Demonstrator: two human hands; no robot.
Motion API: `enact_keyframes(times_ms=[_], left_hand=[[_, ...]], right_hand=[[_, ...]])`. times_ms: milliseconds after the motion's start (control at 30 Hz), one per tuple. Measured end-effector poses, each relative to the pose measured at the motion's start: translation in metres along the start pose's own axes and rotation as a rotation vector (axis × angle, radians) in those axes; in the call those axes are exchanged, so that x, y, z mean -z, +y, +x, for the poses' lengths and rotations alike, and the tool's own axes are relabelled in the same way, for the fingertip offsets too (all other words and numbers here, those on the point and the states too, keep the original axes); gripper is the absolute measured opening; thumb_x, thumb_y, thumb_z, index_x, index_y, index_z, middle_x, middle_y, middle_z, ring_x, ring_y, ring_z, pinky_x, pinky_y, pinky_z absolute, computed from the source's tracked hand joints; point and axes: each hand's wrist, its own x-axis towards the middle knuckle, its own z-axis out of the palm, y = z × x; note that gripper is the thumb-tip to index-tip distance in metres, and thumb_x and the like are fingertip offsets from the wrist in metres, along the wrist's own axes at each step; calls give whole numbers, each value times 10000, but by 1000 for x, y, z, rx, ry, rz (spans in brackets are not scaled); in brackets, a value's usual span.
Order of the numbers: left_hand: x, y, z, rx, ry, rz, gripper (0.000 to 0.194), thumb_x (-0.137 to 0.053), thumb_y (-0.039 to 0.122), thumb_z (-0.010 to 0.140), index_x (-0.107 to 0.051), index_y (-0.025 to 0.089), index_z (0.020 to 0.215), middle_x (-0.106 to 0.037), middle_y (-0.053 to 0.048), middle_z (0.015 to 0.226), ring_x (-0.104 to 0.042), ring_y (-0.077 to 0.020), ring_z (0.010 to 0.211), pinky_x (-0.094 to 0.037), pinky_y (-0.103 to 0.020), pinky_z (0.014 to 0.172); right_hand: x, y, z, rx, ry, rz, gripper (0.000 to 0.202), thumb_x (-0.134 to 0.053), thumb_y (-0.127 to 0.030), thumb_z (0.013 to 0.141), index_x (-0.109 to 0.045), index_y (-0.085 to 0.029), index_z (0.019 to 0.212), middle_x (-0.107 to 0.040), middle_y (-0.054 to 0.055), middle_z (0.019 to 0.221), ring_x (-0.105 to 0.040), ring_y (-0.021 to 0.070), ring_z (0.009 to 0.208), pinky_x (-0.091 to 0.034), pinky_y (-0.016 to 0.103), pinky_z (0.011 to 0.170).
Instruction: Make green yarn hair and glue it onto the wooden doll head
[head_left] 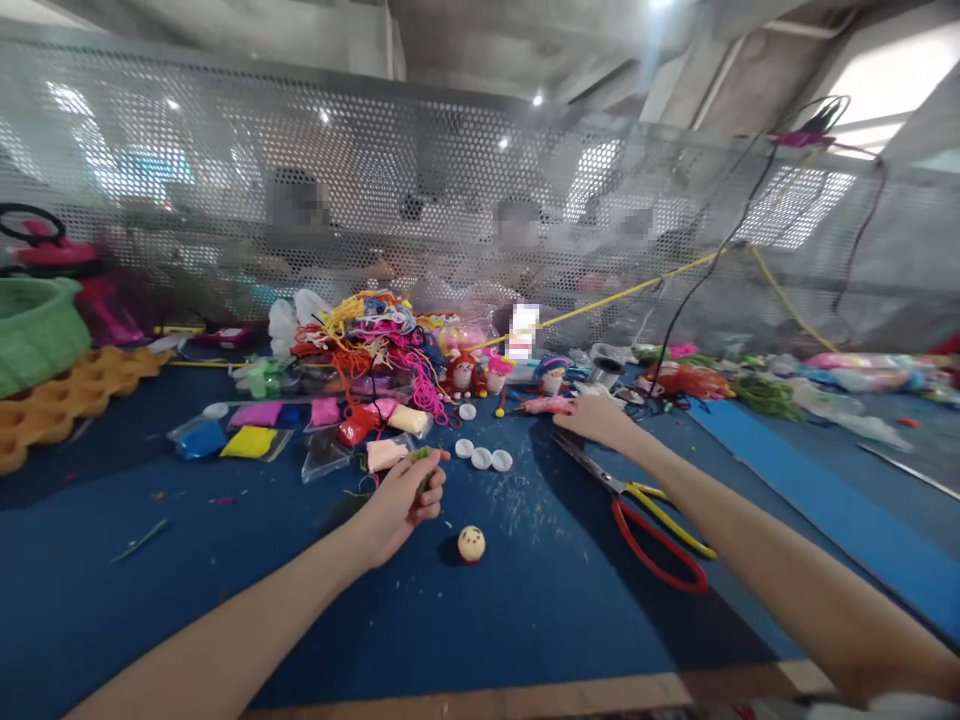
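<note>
My left hand (409, 505) is closed around a small green bundle (424, 482) that looks like yarn, mostly hidden by the fingers. Farther out on the right, my right hand (594, 418) reaches to the back of the blue table and has its fingers on a pink thin-tipped tool (546, 405). A small cream ball with a drawn face (471, 544) rests on the table between my forearms. Large scissors (626, 490) with red and yellow handles lie partly spread beside my right forearm. White round caps (481, 457) sit ahead of my left hand.
Several small yarn dolls (553, 375) stand along the back, near a tangled heap of coloured yarn (382, 340). Bags of coloured clay (251, 440) lie left. An orange egg tray (75, 398) and green basket (41, 330) occupy the far left. A perforated metal screen (450, 180) rises behind.
</note>
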Motion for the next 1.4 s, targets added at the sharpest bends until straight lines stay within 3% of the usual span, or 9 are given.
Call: enact_keyframes(times_ms=[233,400,633,733,833,933,1067,1233,1400], left_hand=[[2,4,-5,-17,-14,93,444,-790,425,752,-406,202,761,-350,108,607,-247,-16,453,-161,-150,403],[2,6,-11,-5,-47,198,479,-745,498,777,-364,212,726,-376,103,595,-232,-15,430,-106,-162,392],[-4,5,-13,-15,-39,382,483,-685,608,783,-459,198,664,-317,101,509,-216,-38,409,-108,-196,394],[-4,7,-13,-26,-7,554,439,-641,610,812,-539,198,699,-270,105,490,-203,-64,420,-132,-217,409],[-1,14,-16,-67,-7,809,414,-594,594,846,-639,188,773,-367,74,513,-284,-90,454,-205,-238,449],[4,24,-23,-98,-165,1042,432,-691,592,774,-722,200,953,-539,27,652,-422,-118,549,-279,-239,509],[6,27,-31,-170,-309,1253,720,-861,581,571,-690,268,1197,-628,2,750,-562,-191,671,-330,-239,570],[5,11,-28,-357,-287,1438,419,-783,523,728,-741,308,1085,-738,-49,833,-657,-270,793,-333,-266,625],[10,3,-22,-418,-211,1379,266,-752,440,771,-749,305,1000,-747,-48,837,-657,-259,755,-317,-273,617]], right_hand=[[32,5,-25,13,-28,257,383,-474,-470,898,-666,-155,797,-668,88,587,-645,214,534,-429,278,515],[38,6,-55,168,16,383,339,-500,-389,851,-661,-159,1043,-702,48,725,-646,208,631,-458,281,549],[29,0,-93,426,210,415,409,-595,-475,841,-632,-182,1124,-699,69,945,-626,221,772,-496,330,692],[18,-2,-97,457,372,423,444,-575,-513,868,-587,-155,1129,-669,71,870,-602,204,697,-488,318,645],[5,-2,-90,432,521,400,461,-567,-514,870,-551,-148,1150,-670,111,932,-627,234,758,-507,339,673],[-4,-4,-80,360,650,306,466,-542,-506,877,-538,-144,1170,-659,181,1094,-646,311,950,-519,407,785],[-3,-16,-78,212,716,225,492,-532,-496,887,-526,-136,1222,-639,210,1198,-640,357,1042,-516,432,823],[6,-40,-89,171,773,262,447,-544,-462,894,-528,-154,1217,-661,180,1114,-657,323,923,-514,410,781],[1,-51,-92,252,911,376,276,-551,-443,907,-519,-208,1049,-618,108,915,-618,286,870,-502,389,776]])
